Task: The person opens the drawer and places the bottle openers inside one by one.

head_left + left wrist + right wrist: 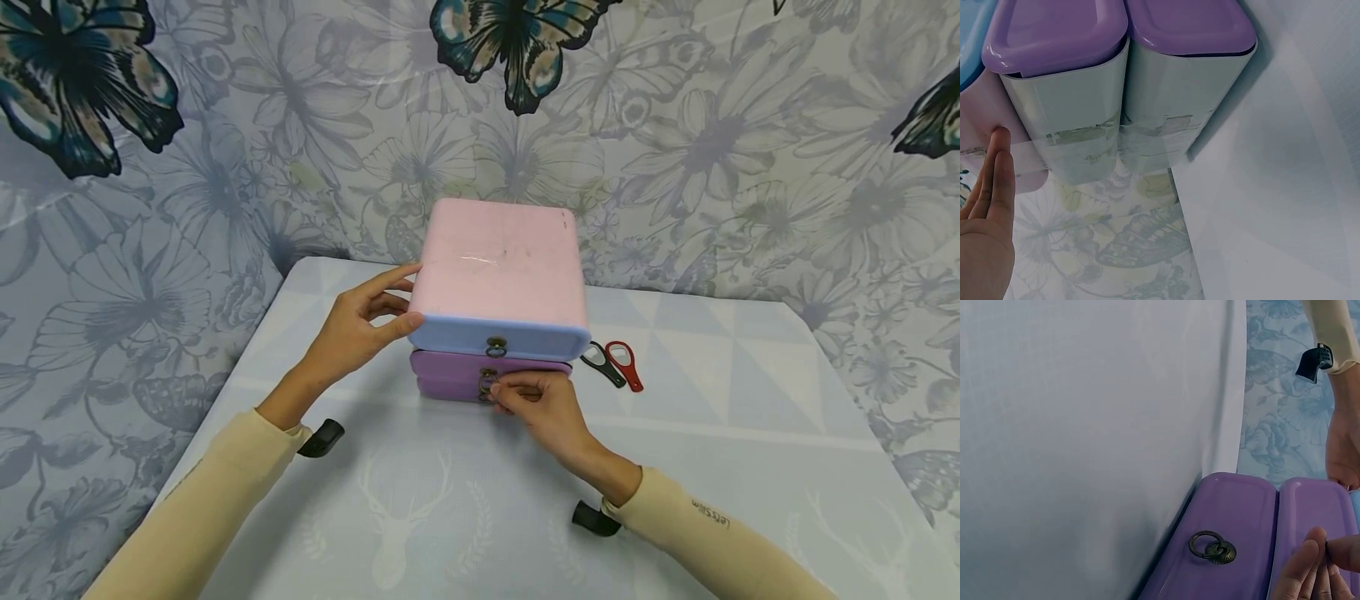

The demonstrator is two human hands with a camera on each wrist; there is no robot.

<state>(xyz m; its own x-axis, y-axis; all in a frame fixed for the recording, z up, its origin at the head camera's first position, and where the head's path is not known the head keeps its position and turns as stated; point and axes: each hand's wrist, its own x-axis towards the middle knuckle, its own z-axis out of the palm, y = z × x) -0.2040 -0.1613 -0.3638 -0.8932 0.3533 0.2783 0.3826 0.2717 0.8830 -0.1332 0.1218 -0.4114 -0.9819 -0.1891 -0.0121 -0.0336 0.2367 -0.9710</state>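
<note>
A small stacked drawer unit stands on the table, with a pink top housing (502, 258) and a blue drawer front (450, 332) carrying a ring pull. Beneath it are two purple drawer fronts (1241, 506); the left wrist view shows their pale green housings (1066, 106). My left hand (356, 325) touches the pink housing's left side with fairly straight fingers, its thumb near the front edge. My right hand (543, 408) pinches the upper purple drawer's ring pull (487, 382), largely covered by fingertips in the right wrist view. The lowest drawer's ring pull (1211, 545) hangs free.
Scissors with one black handle (603, 365) and one red handle (625, 365) lie right of the unit, partly behind it. Clear tape (1085, 134) runs along the housings' side. A wall covering with flowers and butterflies (712, 142) rises behind the table (750, 400).
</note>
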